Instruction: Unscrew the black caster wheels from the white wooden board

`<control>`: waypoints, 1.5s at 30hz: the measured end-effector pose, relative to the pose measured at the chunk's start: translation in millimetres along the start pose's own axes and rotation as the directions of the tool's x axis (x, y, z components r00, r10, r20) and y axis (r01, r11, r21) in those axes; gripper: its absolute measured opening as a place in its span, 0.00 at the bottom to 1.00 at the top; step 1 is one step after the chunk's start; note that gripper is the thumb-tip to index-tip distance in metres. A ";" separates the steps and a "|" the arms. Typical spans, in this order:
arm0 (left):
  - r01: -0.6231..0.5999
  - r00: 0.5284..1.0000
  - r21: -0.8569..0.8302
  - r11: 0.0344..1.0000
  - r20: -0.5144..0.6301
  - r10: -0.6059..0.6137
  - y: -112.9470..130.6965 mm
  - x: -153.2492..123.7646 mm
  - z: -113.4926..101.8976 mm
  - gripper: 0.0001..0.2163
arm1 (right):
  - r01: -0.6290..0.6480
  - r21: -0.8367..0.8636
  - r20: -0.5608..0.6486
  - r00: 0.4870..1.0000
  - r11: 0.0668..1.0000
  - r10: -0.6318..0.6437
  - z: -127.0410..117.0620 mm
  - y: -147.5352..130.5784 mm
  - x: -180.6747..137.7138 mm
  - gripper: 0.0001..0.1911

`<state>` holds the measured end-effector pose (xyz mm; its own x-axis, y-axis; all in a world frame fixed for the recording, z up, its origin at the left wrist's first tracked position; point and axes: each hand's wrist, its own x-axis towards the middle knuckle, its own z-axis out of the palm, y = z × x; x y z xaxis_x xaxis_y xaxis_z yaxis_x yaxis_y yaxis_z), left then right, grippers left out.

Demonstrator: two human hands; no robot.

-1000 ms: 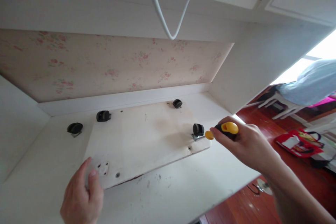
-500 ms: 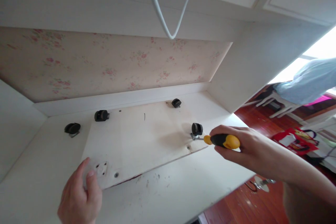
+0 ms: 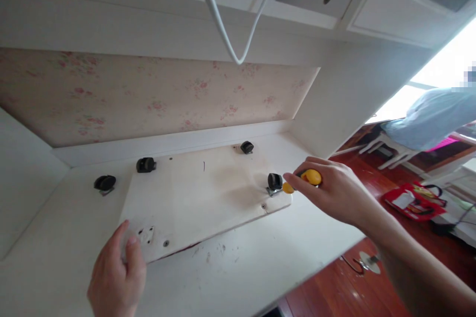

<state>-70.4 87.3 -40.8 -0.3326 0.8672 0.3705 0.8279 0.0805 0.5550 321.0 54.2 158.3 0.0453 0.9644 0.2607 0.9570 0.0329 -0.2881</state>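
Right hand wrapped around a screwdriver beside a black caster

Head view: the right hand [image 3: 332, 185] grasps a yellow-and-black screwdriver [image 3: 311, 177] that points left. Just left of it, at the near right corner of a white board [image 3: 201, 203], stands the black caster [image 3: 275, 181] on its metal plate [image 3: 274, 192]. The right hand is much nearer to it; the screwdriver's tip cannot be made out. The board's long axis runs left to right, the right end slightly farther away. At its near left corner lies the left hand [image 3: 117, 272], thumb on top; whether it grips or merely presses, I cannot tell.
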 end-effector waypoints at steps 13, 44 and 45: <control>0.004 1.000 0.027 1.000 0.012 -0.004 -1.2 -1.3 0.7 0.24 | 0.088 0.775 -0.374 0.863 0.626 0.341 84.4 -17.2 -10.1 0.12; 0.058 0.998 0.016 0.998 0.022 -0.058 7.5 -0.2 -2.1 0.25 | 0.273 0.740 -0.620 0.632 0.615 0.465 85.1 -28.7 -12.5 0.15; 0.059 0.998 0.021 0.998 0.026 -0.060 6.7 -0.1 -1.4 0.25 | 0.274 0.752 -0.612 0.629 0.599 0.480 86.9 -29.6 -12.0 0.15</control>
<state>-65.5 87.0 -36.0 -0.3697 0.8735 0.3168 0.8158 0.1419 0.5606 267.2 64.5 83.6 0.6631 0.4616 0.5893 0.3708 0.4814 -0.7942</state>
